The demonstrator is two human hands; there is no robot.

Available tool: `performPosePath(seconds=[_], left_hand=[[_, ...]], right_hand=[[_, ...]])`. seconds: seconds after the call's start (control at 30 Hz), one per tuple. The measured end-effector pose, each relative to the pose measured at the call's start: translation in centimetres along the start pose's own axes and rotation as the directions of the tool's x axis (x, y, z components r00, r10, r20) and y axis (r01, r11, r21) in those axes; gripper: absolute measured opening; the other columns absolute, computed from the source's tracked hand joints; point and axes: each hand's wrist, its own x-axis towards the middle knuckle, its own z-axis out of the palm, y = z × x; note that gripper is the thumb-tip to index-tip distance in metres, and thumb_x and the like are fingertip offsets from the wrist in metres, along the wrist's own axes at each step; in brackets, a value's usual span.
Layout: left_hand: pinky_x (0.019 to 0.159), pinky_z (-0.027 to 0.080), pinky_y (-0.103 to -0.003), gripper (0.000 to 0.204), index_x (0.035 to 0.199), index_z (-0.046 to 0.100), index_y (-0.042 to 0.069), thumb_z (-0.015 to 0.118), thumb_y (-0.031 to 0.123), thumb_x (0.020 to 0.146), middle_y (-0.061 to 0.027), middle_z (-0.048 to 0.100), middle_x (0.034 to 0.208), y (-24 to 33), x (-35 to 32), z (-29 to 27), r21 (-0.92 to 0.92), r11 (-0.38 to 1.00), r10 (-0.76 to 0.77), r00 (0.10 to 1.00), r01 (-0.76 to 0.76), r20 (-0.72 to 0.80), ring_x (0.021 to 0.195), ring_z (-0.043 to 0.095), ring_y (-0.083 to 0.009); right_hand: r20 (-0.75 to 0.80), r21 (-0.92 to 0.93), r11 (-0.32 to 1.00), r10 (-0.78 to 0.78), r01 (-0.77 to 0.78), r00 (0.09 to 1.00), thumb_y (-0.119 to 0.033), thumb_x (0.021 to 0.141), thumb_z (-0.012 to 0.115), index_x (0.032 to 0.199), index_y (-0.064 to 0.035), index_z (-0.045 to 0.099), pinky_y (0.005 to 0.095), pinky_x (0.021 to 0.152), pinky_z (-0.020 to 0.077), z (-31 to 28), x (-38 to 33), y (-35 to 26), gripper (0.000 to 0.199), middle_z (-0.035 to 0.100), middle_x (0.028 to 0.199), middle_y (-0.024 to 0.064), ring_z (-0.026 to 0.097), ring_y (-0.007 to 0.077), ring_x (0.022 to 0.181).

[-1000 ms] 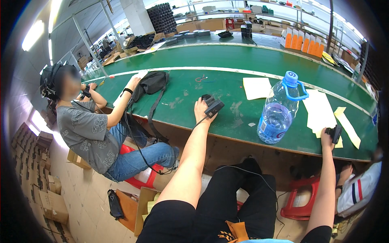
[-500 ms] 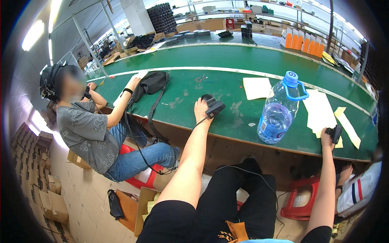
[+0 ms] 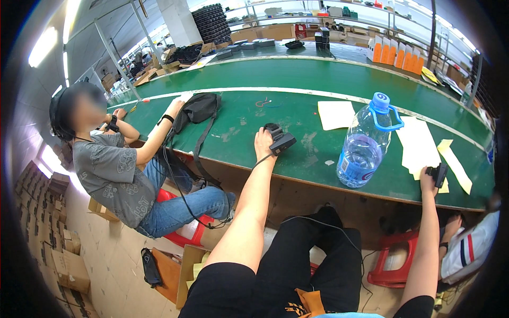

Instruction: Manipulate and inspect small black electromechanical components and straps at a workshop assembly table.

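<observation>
My left hand [image 3: 262, 143] rests at the near edge of the green table [image 3: 222, 127]. A black box-like device with a cable [image 3: 282, 144] sits at that hand and hides its fingers. Far to the right, my right hand [image 3: 426, 183] is at the table edge by yellow paper sheets [image 3: 418, 143], and a similar black device [image 3: 439, 175] covers its fingers. Whether either hand grips its device cannot be made out. Between the hands stands a large clear bottle [image 3: 361, 153] with a blue cap and handle, partly filled, upright and apart from both.
A seated co-worker [image 3: 108, 164] leans on the table at left, beside a black bag [image 3: 199, 111] with a hanging strap. Another person's striped sleeve [image 3: 472, 252] shows at lower right near a red stool [image 3: 395, 259]. Orange-and-white boxes [image 3: 395, 55] line the far side.
The co-worker at left has turned the head slightly and shifted a little left. My hands, the bottle and the papers have stayed in place.
</observation>
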Motion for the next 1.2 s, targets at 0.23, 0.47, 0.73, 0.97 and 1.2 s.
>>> performPosePath(seconds=[0.23, 0.47, 0.73, 0.97, 1.2], left_hand=[[0.075, 0.043, -0.039, 0.024, 0.08, 0.052, 0.0, 0.064, 0.008, 0.061, -0.0175, 0.051, 0.091, -0.9, -0.2, 0.7, 0.007, 0.998, 0.064, 0.996, -0.063, -0.069, 0.084, 0.05, -0.0332], [0.077, 0.043, -0.039, 0.029, 0.083, 0.052, 0.0, 0.065, 0.009, 0.06, -0.0178, 0.051, 0.092, 0.6, 0.1, -0.7, -0.039, 0.998, -0.042, 0.999, 0.043, 0.035, 0.086, 0.05, -0.034], [0.076, 0.043, -0.039, 0.029, 0.084, 0.051, 0.0, 0.065, 0.008, 0.06, -0.0173, 0.051, 0.091, 0.0, 0.0, -0.3, -0.027, 0.999, -0.036, 0.999, 0.037, 0.026, 0.085, 0.05, -0.0336], [0.075, 0.043, -0.039, 0.029, 0.085, 0.052, 0.0, 0.065, 0.009, 0.06, -0.0166, 0.051, 0.091, 0.0, 0.0, -0.5, -0.028, 1.0, -0.013, 1.0, 0.013, -0.022, 0.085, 0.05, -0.0333], [0.075, 0.043, -0.04, 0.028, 0.086, 0.052, 0.001, 0.064, 0.01, 0.062, -0.0168, 0.051, 0.09, 0.1, 0.1, -0.2, -0.083, 0.996, -0.038, 0.999, 0.039, 0.02, 0.084, 0.051, -0.0334]], right_hand=[[0.063, -0.032, 0.999, 0.033, -0.031, 0.997, -0.046, 0.081, 0.039, 0.115, -0.005, 0.048, 0.0381, 0.091, 0.0378, -1.8, -0.7, -1.1, 0.054, 0.051, 0.114, 0.017, 0.049, 0.0301, 0.106], [0.083, -0.015, 0.999, 0.034, -0.033, 0.996, -0.045, 0.081, 0.04, 0.113, -0.0055, 0.05, 0.0375, 0.09, 0.0389, -0.7, -0.1, -0.2, 0.052, 0.052, 0.113, 0.0163, 0.05, 0.0299, 0.105], [0.057, -0.035, 0.999, 0.007, -0.005, 0.998, -0.044, 0.082, 0.04, 0.11, -0.0053, 0.052, 0.0375, 0.089, 0.04, -2.1, -0.9, -1.1, 0.049, 0.053, 0.11, 0.0157, 0.051, 0.0301, 0.102], [0.135, 0.023, 0.999, 0.041, -0.045, 0.99, -0.049, 0.079, 0.04, 0.115, -0.0032, 0.049, 0.0383, 0.092, 0.0371, -2.2, -0.8, -1.3, 0.059, 0.05, 0.117, 0.0181, 0.048, 0.0323, 0.107], [0.057, 0.034, 0.999, -0.021, 0.019, 0.998, -0.047, 0.08, 0.04, 0.105, -0.0041, 0.054, 0.0379, 0.086, 0.0414, -0.1, 0.2, 0.4, 0.052, 0.055, 0.108, 0.0161, 0.052, 0.0297, 0.099]])
